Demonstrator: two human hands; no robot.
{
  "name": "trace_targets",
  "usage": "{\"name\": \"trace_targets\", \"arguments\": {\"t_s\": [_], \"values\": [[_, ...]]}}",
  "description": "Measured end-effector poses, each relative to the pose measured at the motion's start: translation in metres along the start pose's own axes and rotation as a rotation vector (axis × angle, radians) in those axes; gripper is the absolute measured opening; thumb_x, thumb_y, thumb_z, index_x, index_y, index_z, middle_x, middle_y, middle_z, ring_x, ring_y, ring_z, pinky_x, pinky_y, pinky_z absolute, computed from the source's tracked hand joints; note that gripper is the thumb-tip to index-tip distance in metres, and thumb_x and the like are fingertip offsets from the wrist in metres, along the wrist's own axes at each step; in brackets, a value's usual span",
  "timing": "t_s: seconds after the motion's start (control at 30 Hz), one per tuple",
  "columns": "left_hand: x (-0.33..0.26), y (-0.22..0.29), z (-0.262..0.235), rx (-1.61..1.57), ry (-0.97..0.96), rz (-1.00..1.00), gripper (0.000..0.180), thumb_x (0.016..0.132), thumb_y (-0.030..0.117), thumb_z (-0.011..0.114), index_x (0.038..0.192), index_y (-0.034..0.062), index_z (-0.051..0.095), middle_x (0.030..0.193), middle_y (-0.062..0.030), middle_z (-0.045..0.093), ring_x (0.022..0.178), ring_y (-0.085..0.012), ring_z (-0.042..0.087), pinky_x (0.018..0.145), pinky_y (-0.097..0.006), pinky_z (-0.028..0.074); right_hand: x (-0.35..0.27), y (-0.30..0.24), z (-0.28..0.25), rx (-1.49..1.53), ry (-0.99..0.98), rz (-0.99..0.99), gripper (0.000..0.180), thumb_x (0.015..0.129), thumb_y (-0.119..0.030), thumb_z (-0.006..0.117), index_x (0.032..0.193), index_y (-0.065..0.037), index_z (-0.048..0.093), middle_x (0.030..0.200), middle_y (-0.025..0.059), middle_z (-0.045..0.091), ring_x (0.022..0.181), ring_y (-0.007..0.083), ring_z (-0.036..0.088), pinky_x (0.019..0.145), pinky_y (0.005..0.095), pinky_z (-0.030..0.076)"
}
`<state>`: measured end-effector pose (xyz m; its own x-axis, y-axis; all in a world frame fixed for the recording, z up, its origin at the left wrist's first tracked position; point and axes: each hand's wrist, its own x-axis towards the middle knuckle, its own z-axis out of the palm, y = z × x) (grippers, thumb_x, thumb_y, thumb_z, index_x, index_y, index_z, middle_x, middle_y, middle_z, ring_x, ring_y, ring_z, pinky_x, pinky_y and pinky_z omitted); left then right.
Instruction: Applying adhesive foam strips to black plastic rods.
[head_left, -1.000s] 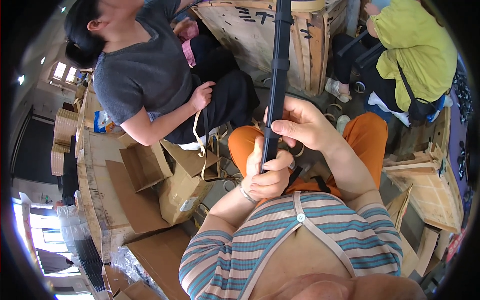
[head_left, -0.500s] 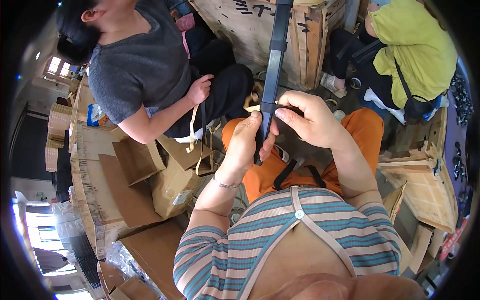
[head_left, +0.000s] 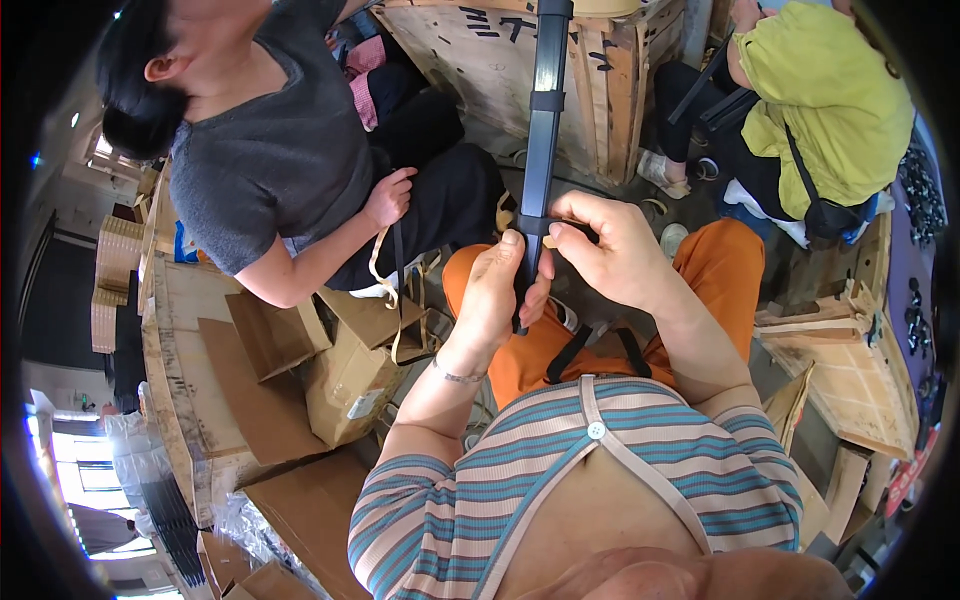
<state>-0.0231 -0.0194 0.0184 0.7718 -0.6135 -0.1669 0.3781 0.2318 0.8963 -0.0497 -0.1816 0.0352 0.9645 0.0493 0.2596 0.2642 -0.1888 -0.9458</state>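
Note:
A long, narrow black bar-like bundle [head_left: 545, 140] points away from me over my lap, with black bands around it at intervals. My left hand [head_left: 492, 290] is wrapped round its near end, thumb along the side. Against the nearest black band [head_left: 530, 226], my right hand [head_left: 615, 250] is closed, thumb and forefinger pinching the band's dark end at the bundle's right side. A small tan bit shows beside the right thumb. Whether the bundle is one piece or several stacked strips I cannot tell.
At the left, a person in a dark grey top [head_left: 285, 130] holds tan and black strips [head_left: 385, 270]. Another in yellow-green [head_left: 825, 100] sits at the far right. Open cardboard boxes [head_left: 350, 385] stand by my left arm. Wooden crates [head_left: 600, 110] are ahead and right [head_left: 840, 360].
The tan strip that stuck out left of the bundle no longer shows there; a tan bit now shows by my right thumb. The right hand has shifted slightly nearer me. The grey-topped person has leaned left.

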Motion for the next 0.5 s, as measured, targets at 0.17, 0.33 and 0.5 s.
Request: {"name": "trace_targets", "arguments": {"t_s": [0.17, 0.33, 0.5], "values": [[-0.001, 0.002, -0.004, -0.040, -0.086, -0.071, 0.049, 0.095, 0.043, 0.029, 0.077, 0.0018, 0.048, 0.048, -0.0017, 0.040, 0.034, -0.0081, 0.031, 0.033, -0.022, 0.026, 0.001, 0.000, -0.005, 0.016, -0.051, -0.019, 0.010, 0.084, -0.003, 0.049, 0.084, 0.001, 0.058, 0.065, 0.0039, 0.059, 0.061, 0.0058, 0.051, 0.054, 0.0222, 0.040], [-0.001, 0.000, -0.009, -0.153, -0.192, -0.190, 0.050, 0.095, 0.045, 0.027, 0.074, 0.0037, 0.046, 0.046, -0.0003, 0.035, 0.034, -0.0074, 0.028, 0.031, -0.021, 0.022, 0.000, 0.009, 0.003, 0.148, -0.026, 0.006, 0.012, 0.081, 0.000, 0.048, 0.084, 0.001, 0.059, 0.066, 0.0052, 0.059, 0.062, 0.0062, 0.053, 0.056, 0.0237, 0.043], [0.001, -0.001, -0.002, -0.479, -0.298, -0.313, 0.051, 0.094, 0.047, 0.026, 0.070, 0.0051, 0.042, 0.047, 0.0005, 0.032, 0.035, -0.0069, 0.026, 0.028, -0.019, 0.020, 0.010, 0.029, 0.004, -0.090, -0.046, -0.023, 0.014, 0.082, 0.000, 0.049, 0.090, -0.002, 0.060, 0.073, 0.0058, 0.061, 0.067, 0.0096, 0.056, 0.059, 0.0244, 0.045]]}}
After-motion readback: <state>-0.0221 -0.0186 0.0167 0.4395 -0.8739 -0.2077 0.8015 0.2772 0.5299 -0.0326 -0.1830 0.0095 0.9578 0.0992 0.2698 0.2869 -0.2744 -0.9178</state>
